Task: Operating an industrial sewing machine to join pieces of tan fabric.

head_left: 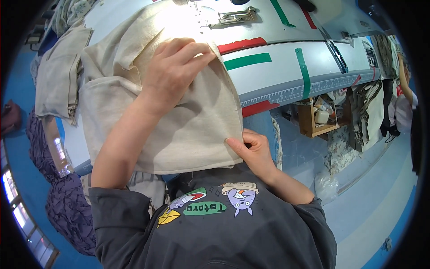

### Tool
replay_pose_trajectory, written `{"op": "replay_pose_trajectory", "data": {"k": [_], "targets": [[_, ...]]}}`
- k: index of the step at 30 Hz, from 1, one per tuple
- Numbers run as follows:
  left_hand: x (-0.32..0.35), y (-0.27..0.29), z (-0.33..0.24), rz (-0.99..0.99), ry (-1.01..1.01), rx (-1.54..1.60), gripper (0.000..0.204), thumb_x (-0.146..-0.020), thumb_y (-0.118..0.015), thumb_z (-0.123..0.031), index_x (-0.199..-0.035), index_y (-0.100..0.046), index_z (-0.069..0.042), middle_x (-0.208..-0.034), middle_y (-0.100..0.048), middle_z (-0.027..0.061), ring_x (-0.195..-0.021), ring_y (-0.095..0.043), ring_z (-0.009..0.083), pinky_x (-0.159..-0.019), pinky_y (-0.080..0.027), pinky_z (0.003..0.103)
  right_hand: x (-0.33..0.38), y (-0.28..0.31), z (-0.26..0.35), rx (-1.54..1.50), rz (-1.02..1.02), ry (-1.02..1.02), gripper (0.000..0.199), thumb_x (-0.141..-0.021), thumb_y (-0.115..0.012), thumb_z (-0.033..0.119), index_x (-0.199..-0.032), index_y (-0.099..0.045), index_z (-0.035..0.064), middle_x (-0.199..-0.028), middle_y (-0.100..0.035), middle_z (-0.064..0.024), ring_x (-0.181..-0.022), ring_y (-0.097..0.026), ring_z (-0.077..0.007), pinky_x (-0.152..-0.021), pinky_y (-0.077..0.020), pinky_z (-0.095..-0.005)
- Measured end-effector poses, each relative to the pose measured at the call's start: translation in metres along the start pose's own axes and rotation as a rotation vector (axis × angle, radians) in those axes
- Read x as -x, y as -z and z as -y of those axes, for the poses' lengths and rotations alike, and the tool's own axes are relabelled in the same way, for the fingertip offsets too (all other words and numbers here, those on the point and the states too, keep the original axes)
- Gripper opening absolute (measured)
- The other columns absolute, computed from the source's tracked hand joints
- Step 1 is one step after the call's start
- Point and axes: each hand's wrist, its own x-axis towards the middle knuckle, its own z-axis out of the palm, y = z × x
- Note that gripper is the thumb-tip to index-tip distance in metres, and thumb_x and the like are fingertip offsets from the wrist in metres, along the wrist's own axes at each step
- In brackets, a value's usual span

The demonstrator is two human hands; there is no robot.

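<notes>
The beige woven cloth [197,130] is spread over the white sewing table [286,68], its upper end lost in lamp glare beside the metal guide attachment [235,17] and its lower hem brought past the ruler strip [291,88] toward the lap. By the right hand [256,151], the side edge is pinched near the lower corner, thumb on top and fingers beneath. The left hand [172,67] is laid over the cloth, 2 fingertips brought together at the same edge; whether fabric is nipped between them cannot be told.

If the 2 hands were pulled unequally, the edge could be skewed or stretched. The loose folds left of the left hand could be trapped underneath, since they are not smoothed flat. Drag could be caused by the overhanging part, and the edge shifted. Fingertips could be endangered if carried farther into the glare, where the needle cannot be made out.
</notes>
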Motion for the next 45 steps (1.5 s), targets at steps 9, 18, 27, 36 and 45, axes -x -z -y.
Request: {"op": "replay_pose_trajectory", "data": {"k": [9,18,27,36,45], "targets": [[0.01,-0.001,-0.004,0.125,0.069,0.035,0.036,-0.076,-0.064,-0.005,-0.111,-0.068,-0.008,-0.109,-0.061,-0.0028,-0.101,-0.058,0.014,-0.085,-0.052,0.028,0.003,0.0,0.01,-0.021,0.023,-0.035,0.032,-0.09,-0.073,0.019,-0.074,-0.064,-0.0073,-0.074,-0.058,-0.0045,-0.065,-0.05,-0.0084,-0.058,-0.0395,-0.0277],[0.011,0.002,-0.009,0.196,0.07,-0.028,0.042,-0.08,-0.065,-0.009,-0.122,-0.065,-0.007,-0.12,-0.059,0.0008,-0.111,-0.055,0.0186,-0.095,-0.047,0.032,0.001,-0.007,0.013,-0.518,-0.178,-0.13,0.024,-0.093,-0.069,0.014,-0.107,-0.058,-0.0015,-0.081,-0.064,-0.0008,-0.067,-0.052,-0.0052,-0.058,-0.0428,-0.0249],[0.017,0.003,-0.012,0.198,0.142,0.074,0.043,-0.082,-0.071,-0.015,-0.124,-0.064,-0.007,-0.126,-0.057,0.0028,-0.115,-0.054,0.0213,-0.098,-0.045,0.036,-0.01,0.006,0.025,0.626,-0.098,0.511,0.026,-0.077,-0.074,0.003,-0.066,-0.05,0.0021,-0.08,-0.059,-0.0079,-0.061,-0.056,-0.0265,-0.054,-0.046,-0.0357],[0.012,-0.003,0.0,0.116,0.148,0.117,0.038,-0.08,-0.071,-0.013,-0.117,-0.066,-0.007,-0.12,-0.059,0.0023,-0.111,-0.055,0.0214,-0.095,-0.047,0.036,-0.024,0.006,0.041,0.832,-0.12,0.712,0.027,-0.064,-0.076,-0.002,-0.063,-0.05,0.0059,-0.081,-0.059,-0.0056,-0.07,-0.057,-0.0244,-0.055,-0.0454,-0.0345],[0.01,0.006,0.003,0.086,0.122,0.085,0.039,-0.078,-0.072,-0.01,-0.116,-0.066,-0.006,-0.121,-0.061,0.0027,-0.115,-0.055,0.0213,-0.098,-0.045,0.038,-0.033,0.013,0.045,0.818,-0.116,0.728,0.028,-0.06,-0.072,-0.006,-0.063,-0.047,0.0058,-0.083,-0.058,-0.0072,-0.077,-0.058,-0.0269,-0.06,-0.0457,-0.0346]]}}
